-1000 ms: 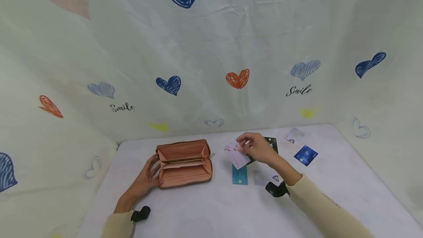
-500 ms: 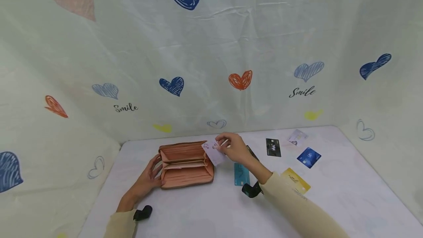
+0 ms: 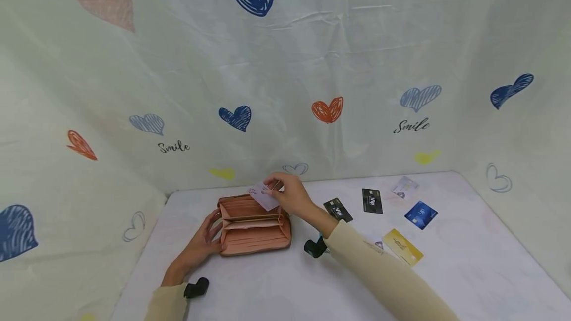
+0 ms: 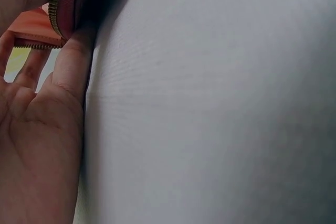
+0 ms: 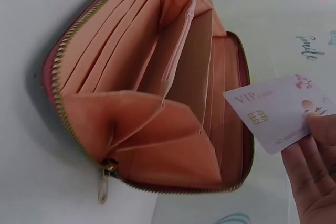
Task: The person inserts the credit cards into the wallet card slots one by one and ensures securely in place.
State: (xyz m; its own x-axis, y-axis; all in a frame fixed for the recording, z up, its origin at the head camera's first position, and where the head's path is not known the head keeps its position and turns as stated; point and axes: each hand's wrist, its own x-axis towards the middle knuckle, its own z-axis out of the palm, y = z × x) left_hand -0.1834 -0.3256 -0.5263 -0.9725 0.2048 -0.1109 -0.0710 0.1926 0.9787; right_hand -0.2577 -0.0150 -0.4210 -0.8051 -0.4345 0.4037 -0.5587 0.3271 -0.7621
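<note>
An unzipped long wallet (image 3: 254, 246), pink outside with an orange lining and a brass zipper, lies spread wide on the table. My left hand (image 3: 202, 239) grips its left end; in the left wrist view the thumb and fingers of that hand (image 4: 39, 129) are at the zipper edges. Thumb and fingers of my right hand (image 3: 292, 197) pinch a pale pink VIP card (image 3: 263, 197) above the wallet's back part. In the right wrist view this card (image 5: 262, 111) stands close to the slots on the wallet's far side (image 5: 226, 98), its chip end toward them.
Right of the wallet lie two black VIP cards (image 3: 338, 209) (image 3: 372, 201), a pale card (image 3: 405, 187), a blue card (image 3: 421, 214) and a gold card (image 3: 403, 246). Another pale card (image 3: 379, 244) is mostly under the right sleeve. A heart-printed backdrop (image 3: 267, 73) rises behind the table.
My right hand has carried the pink card leftward from the other cards to above the wallet. The left hand keeps its hold on the wallet. The head view has shifted slightly.
</note>
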